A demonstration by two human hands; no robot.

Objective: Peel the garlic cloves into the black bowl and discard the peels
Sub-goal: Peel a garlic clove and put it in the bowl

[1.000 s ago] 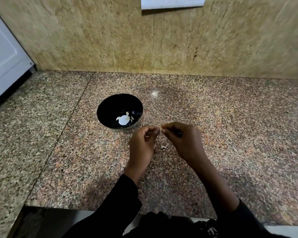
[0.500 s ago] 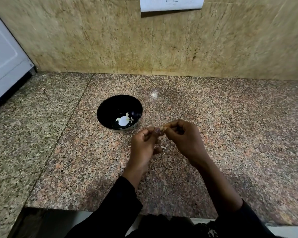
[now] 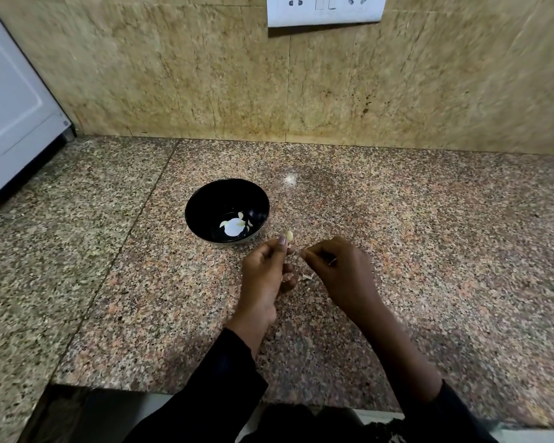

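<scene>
Already your left hand (image 3: 263,270) pinches a pale garlic clove (image 3: 289,235) just beside the black bowl (image 3: 227,212), where some peeled cloves (image 3: 234,226) lie. Your right hand (image 3: 339,270) is curled, maybe pinching peel. Loose peels (image 3: 307,276) on the counter (image 3: 429,251) remain to discard.

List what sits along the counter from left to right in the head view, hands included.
White appliance → black bowl → left hand pinching a garlic clove → peel scraps on the counter → right hand.
</scene>
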